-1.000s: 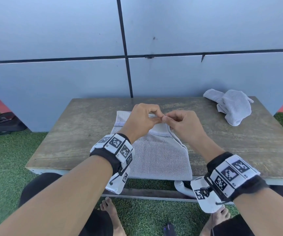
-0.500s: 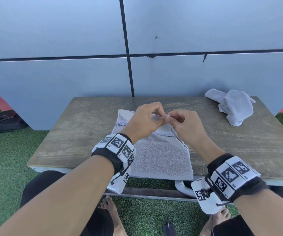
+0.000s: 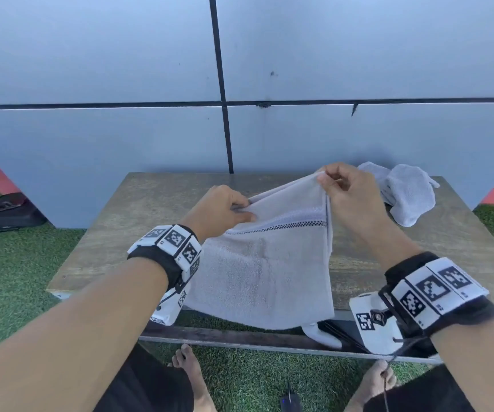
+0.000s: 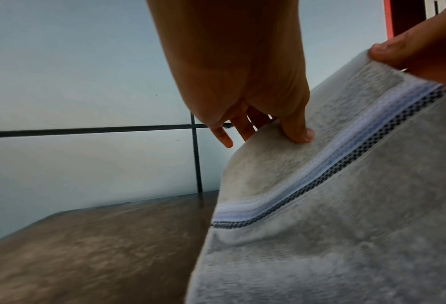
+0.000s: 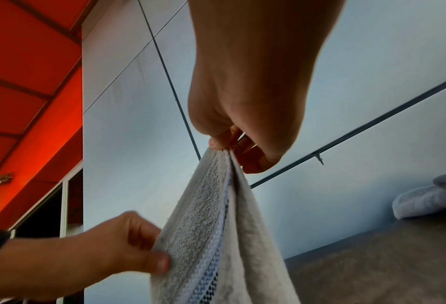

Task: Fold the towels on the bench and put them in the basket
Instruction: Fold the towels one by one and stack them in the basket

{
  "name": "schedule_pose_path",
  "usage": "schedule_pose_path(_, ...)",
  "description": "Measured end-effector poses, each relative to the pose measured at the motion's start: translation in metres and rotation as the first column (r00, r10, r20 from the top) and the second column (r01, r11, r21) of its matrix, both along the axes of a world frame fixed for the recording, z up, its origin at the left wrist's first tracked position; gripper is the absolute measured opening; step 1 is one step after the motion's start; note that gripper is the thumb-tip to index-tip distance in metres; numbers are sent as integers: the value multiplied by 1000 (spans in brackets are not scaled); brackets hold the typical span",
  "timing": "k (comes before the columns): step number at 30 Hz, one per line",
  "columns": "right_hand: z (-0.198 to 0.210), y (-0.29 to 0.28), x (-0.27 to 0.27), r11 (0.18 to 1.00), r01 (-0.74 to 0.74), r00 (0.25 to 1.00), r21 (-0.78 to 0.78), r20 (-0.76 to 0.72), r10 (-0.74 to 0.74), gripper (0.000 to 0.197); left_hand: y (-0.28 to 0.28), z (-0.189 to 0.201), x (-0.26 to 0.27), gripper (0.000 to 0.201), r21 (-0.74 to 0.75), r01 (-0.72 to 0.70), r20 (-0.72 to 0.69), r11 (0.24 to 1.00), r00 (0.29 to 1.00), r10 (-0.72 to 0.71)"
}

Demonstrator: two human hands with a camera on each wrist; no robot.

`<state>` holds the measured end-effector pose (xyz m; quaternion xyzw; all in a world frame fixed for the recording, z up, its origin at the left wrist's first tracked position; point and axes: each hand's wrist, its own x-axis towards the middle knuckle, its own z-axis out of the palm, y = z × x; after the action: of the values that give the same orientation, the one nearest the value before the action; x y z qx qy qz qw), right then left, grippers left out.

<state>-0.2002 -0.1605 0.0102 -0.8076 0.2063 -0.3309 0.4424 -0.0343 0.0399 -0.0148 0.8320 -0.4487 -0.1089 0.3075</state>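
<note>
Towel [image 3: 265,263]: centre of the head view, lifted off the desk [image 3: 127,233], hanging toward the lower frame.
Your left hand [image 3: 222,209] pinches its top edge at centre-left; your right hand [image 3: 348,193] pinches the corner higher, upper right.
Top edge: slopes up from left to right; striped band parallel below it.
Long axis: seemingly top to bottom.
Second towel [image 3: 403,193]: crumpled, upper right, nearer your right hand.

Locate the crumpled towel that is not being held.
In the head view, the crumpled towel lies on the bench's far right corner, just behind the right hand.
</note>
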Motion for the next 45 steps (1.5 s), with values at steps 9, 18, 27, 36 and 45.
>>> schedule_pose_path(9,24,-33,5,987,149,989,54,-10,-149,11,48,48,40,21,65,-92,88,994,992,86)
schedule_pose_path(18,56,-50,15,979,181,983,95,-10,-181,12,57,101,58,11,18,-96,116,995,989,93)
schedule_pose_path(27,111,-73,49,950,63,988,306,116,-103,14,31,155,89,14,-243,-106,186,964,970,154)
schedule_pose_path(36,65,-52,14,970,-69,996,234,67,55,17,60,104,62,7,-367,-233,144,901,942,302)
schedule_pose_path(45,-23,-41,-54,939,-256,706,228,-620,343,23,104,24,15,14,364,13,-219,931,973,72)
